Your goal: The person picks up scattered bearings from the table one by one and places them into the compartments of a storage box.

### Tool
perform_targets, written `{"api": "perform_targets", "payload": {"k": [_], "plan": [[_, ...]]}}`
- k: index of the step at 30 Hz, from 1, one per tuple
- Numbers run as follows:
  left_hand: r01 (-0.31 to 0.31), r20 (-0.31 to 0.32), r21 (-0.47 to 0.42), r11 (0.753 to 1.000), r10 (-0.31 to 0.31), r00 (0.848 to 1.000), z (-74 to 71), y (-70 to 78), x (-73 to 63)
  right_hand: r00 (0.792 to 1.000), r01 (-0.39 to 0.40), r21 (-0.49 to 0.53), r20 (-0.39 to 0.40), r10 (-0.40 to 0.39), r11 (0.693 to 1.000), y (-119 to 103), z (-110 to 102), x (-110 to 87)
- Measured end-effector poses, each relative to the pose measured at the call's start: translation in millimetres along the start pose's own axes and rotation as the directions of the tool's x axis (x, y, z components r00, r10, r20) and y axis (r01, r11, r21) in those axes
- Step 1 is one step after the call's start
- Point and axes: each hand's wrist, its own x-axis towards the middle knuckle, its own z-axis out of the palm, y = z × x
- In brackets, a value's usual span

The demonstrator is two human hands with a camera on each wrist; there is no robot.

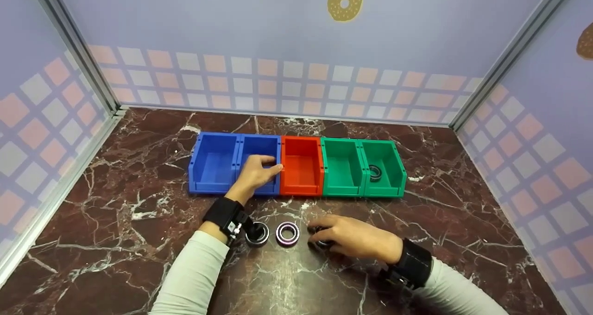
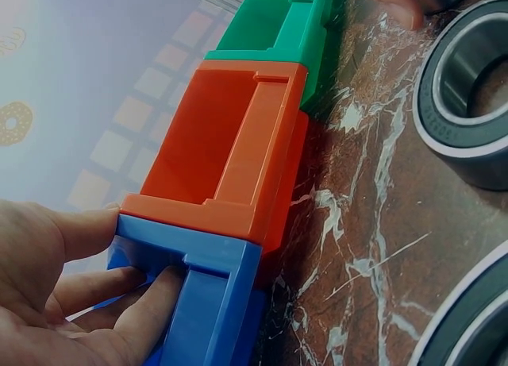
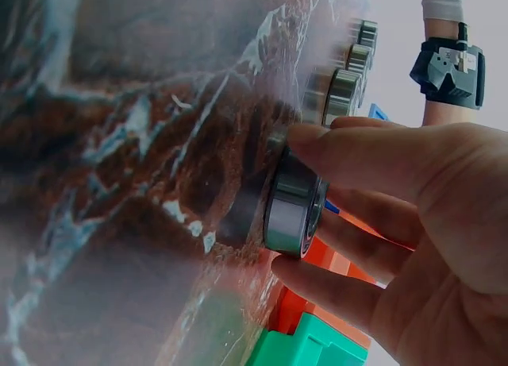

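The fingers of the left hand [image 1: 255,172] are loosely bent and reach down into the right one of two blue bins; I see nothing gripped in them, and the thumb is at the edge where this bin meets the red one. The left blue bin [image 1: 215,187] stands at the left end of the row, and the right blue bin [image 1: 268,189] is joined to it. On the marbled table [image 1: 139,241], near the left wrist, lies one bearing [image 1: 263,242], partly covered by the black wrist camera. Just beside it lies a second bearing [image 1: 287,242], in front of the red bin [image 1: 301,190]. Further right, the right hand [image 1: 354,236] grips a third bearing [image 3: 290,211] between thumb and fingers, at the table surface. Behind this hand are two green bins [image 1: 343,191]; the rightmost contains another bearing [image 1: 379,173], leaning inside at its left wall.
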Motion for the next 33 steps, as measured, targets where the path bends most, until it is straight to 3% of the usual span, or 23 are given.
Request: {"api": "perform_targets", "payload": {"k": [13,24,33], "plan": [[-0.007,-0.008,0.04,0.999,0.007,1.0,1.1,-0.5,0.5,1.0,0.023,-0.005,-0.013,-0.024,1.0,1,2,0.5],[0.004,0.005,-0.001,1.0,-0.004,1.0,1.2,0.0,-0.5,1.0,0.024,0.001,0.004,-0.024,1.0,0,-5,-0.7],[-0.01,-0.003,-0.019,1.0,0.01,1.0,-0.3,-1.7,-0.7,0.999,0.035,-0.02,-0.04,-0.036,0.999,1,-13,0.9]]}}
